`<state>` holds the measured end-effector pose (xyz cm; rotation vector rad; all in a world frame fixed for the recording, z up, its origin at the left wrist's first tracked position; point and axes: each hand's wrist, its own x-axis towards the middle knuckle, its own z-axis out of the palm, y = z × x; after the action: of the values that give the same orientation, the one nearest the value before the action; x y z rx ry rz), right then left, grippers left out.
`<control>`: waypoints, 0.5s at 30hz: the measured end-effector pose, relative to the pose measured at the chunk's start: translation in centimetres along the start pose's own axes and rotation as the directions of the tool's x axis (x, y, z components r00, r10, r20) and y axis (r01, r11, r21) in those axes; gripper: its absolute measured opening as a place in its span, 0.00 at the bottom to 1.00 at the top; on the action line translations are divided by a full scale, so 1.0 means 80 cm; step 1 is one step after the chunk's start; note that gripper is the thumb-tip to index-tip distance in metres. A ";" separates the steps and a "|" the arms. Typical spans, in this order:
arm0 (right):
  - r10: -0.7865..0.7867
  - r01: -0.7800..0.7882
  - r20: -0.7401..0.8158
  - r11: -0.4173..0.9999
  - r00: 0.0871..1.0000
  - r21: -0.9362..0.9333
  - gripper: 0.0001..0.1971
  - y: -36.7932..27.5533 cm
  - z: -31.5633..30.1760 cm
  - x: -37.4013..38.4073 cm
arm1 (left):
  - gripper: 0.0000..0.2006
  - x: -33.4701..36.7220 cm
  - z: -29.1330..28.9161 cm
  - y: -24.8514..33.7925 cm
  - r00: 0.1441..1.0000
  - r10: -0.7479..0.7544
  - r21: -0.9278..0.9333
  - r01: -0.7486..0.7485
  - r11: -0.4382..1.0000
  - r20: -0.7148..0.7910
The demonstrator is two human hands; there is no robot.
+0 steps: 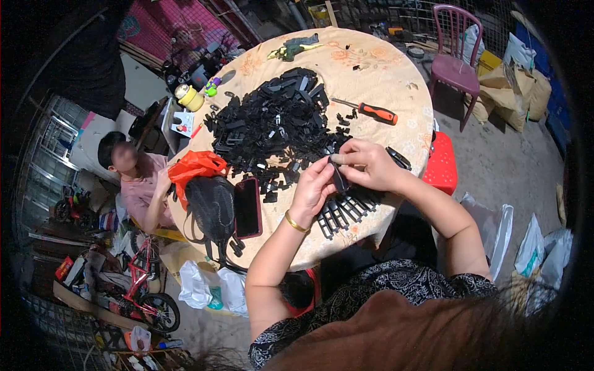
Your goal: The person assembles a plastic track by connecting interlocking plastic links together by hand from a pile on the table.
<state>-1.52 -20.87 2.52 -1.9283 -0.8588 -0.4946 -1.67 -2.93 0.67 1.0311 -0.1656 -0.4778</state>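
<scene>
Both my hands meet over the near side of the round table. My left hand (313, 187), with a gold bangle at the wrist, is closed on one side of a small dark plastic piece (340, 179). The fingertips of my right hand (366, 163) pinch the same piece from above; its exact kind cannot be made out. Just below my hands lies a row of long black plastic parts (348, 212) set side by side. Beyond them spreads a big heap of loose black plastic parts (266, 120).
On the patterned tablecloth (396, 68) lie an orange-handled screwdriver (378, 114), a phone (248, 208), a black mesh bag (211, 207) and a red plastic bag (195, 168). A person (139, 179) sits at the left. A red stool (441, 164) and a purple chair (456, 68) stand right.
</scene>
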 end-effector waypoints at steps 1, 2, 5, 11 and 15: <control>-0.005 0.006 0.021 0.999 1.000 -0.045 0.11 -0.004 0.000 -0.002 | 0.13 -0.001 0.000 -0.001 1.000 -0.003 -0.002 0.003 1.000 0.000; -0.008 0.012 0.041 0.996 0.999 -0.090 0.13 -0.007 0.001 -0.004 | 0.12 -0.002 -0.001 -0.001 1.000 -0.004 0.001 0.004 1.000 0.006; -0.008 0.014 0.052 0.992 0.999 -0.123 0.16 -0.008 0.001 -0.010 | 0.12 0.000 0.003 -0.006 0.999 -0.014 -0.002 0.014 1.000 -0.047; 0.093 -0.114 -0.097 0.965 0.991 -0.237 0.17 -0.021 0.003 -0.020 | 0.13 0.006 0.023 -0.015 0.992 0.084 -0.036 -0.088 0.995 -0.092; 0.219 -0.300 -0.241 0.874 0.946 -0.382 0.15 0.001 -0.055 -0.033 | 0.16 0.036 0.012 0.000 0.992 -0.021 0.299 0.058 0.952 -0.126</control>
<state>-3.22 -25.73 2.91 -2.2962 -0.3744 -0.7282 0.57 -5.00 0.94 1.3633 -0.1116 -0.4324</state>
